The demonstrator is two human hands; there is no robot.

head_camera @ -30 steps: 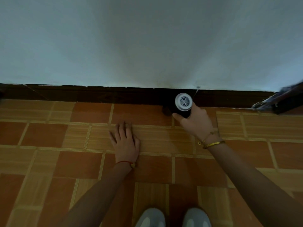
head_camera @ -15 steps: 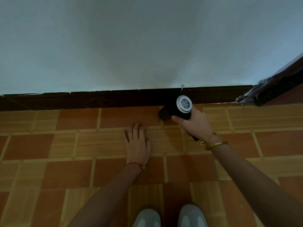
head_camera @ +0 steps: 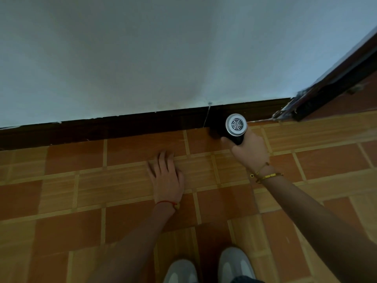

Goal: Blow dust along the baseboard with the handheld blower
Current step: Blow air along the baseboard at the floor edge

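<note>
Crouching low, we grip the blower (head_camera: pixel 234 127) in our right hand (head_camera: pixel 250 153), fingers curled round its handle, nozzle down against the baseboard (head_camera: pixel 122 127) to hit dust there. Left hand (head_camera: pixel 167 178) lies flat on the floor (head_camera: pixel 61 180), fingers straight, bracing us.

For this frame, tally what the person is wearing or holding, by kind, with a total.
Blower, held in the right hand: 1
Gold bracelets on the right wrist: 2
Red string bracelet on the wrist of the left hand: 1
Grey shoes: 2
Total: 6
</note>
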